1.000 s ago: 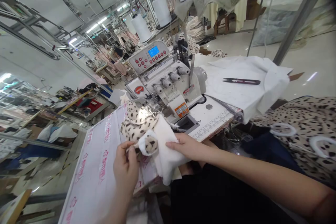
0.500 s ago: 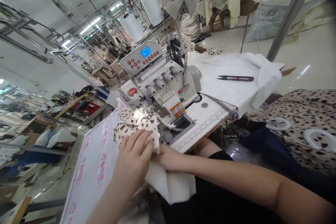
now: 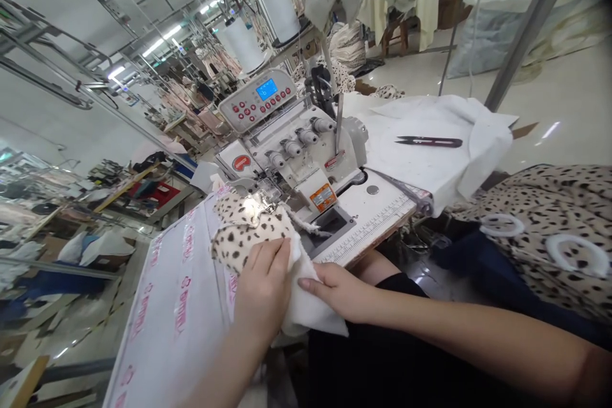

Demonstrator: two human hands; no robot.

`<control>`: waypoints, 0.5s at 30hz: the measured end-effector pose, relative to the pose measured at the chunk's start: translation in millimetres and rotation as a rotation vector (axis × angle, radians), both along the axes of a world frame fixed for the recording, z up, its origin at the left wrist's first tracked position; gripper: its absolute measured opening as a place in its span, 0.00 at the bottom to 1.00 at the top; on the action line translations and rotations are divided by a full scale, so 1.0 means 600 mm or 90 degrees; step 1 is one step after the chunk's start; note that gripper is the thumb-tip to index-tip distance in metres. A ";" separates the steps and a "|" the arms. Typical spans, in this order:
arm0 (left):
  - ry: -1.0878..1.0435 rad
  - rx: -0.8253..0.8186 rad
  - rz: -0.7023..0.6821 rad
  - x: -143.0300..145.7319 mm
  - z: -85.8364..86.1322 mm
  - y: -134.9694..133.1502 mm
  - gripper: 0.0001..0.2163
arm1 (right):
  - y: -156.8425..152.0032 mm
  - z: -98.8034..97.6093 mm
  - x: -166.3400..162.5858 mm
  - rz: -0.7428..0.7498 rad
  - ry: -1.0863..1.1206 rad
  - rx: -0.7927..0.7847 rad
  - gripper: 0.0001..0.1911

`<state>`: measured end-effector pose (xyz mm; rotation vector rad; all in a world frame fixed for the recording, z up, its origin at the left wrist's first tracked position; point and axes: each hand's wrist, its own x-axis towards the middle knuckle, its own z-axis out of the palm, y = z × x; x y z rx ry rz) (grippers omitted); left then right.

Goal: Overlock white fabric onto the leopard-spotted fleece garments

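Note:
A cream fabric piece with dark spots (image 3: 239, 243) lies under the lit needle area of an overlock sewing machine (image 3: 291, 156). Its plain white underside (image 3: 306, 303) shows where the near edge is turned over and hangs off the table front. My left hand (image 3: 265, 280) presses on the spotted side close to that edge, fingers bent and gripping the cloth. To its right, my right hand (image 3: 339, 290) pinches the white side, thumb on top and the other fingers hidden beneath. Beside the presser foot, a frayed strip of trimming (image 3: 303, 223) trails to the right.
Thread snips (image 3: 429, 141) rest on white cloth (image 3: 430, 169) right of the machine. Spotted fabric with white rings (image 3: 564, 229) is heaped at the right. Printed plastic (image 3: 165, 306) covers the table's left part. Thread cones (image 3: 243, 44) stand behind the machine.
My right hand has come out from beneath the cloth to the right, its thumb now on the white side. My left hand has shifted slightly right, and more white underside shows.

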<state>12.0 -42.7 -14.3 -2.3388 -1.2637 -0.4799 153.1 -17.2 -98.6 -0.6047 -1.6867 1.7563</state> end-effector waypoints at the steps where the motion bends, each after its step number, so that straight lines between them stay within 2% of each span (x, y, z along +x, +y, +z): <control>1: 0.009 0.008 -0.012 0.001 -0.004 0.001 0.17 | 0.000 -0.002 0.001 -0.001 0.002 -0.003 0.11; 6: 0.054 0.043 -0.039 -0.003 -0.012 0.015 0.16 | 0.017 -0.014 -0.003 0.003 0.021 -0.019 0.11; 15: 0.133 0.076 0.010 -0.016 0.016 0.050 0.13 | 0.069 0.007 -0.023 -0.027 -0.010 0.043 0.10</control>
